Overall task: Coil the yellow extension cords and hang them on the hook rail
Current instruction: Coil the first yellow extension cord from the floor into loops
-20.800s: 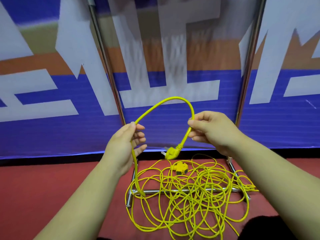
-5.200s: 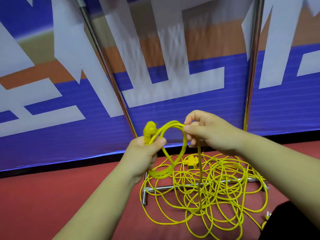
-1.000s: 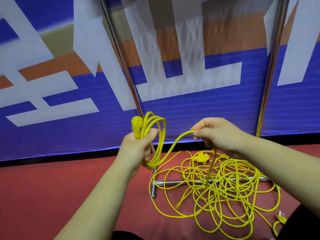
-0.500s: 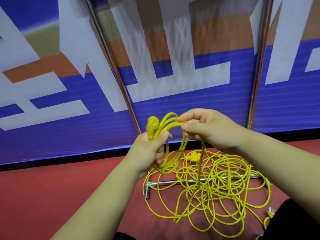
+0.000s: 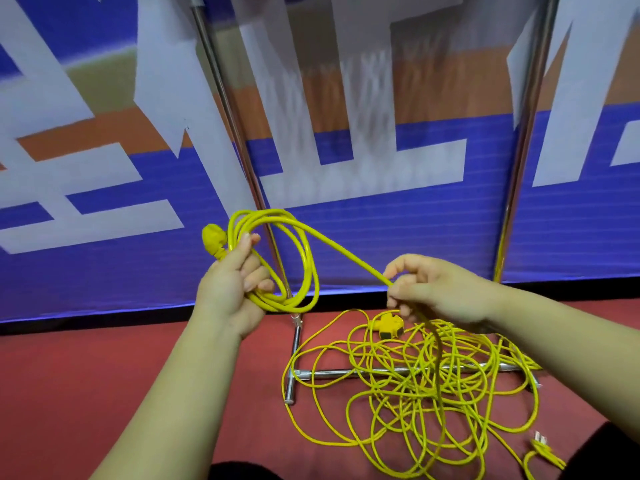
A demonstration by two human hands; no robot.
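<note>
A small coil of thin, round, yellow plastic-sheathed extension cord (image 5: 306, 271) was held in the grip of the left hand (image 5: 232, 292), whose fingers were curled round the gathered loops, with the moulded yellow plug (image 5: 213, 239) standing out above the thumb. A taut stretch (image 5: 346, 253) of the same cord was led from the top of the coil to the right hand (image 5: 436, 289), where it was pinched in a narrow grip between thumb and fingertips before dropping floorward. The greater part of the cord was found as a loose yellow tangle (image 5: 415, 393) on the red floor (image 5: 104, 375), draped over the chrome tube foot (image 5: 290, 393) of a stand before a blue and white printed banner (image 5: 381, 237); a yellow multi-way socket block (image 5: 390, 326) was seen at the tangle's far edge. No hook rail could be made out. The cord was judged light, limp and fairly smooth, with enough spring that loops would open unless clamped. It was judged best taken where all the turns meet, the feed being let slide through loosely pinched fingers; snagging in the tangle or on the foot was thought likely.
</note>
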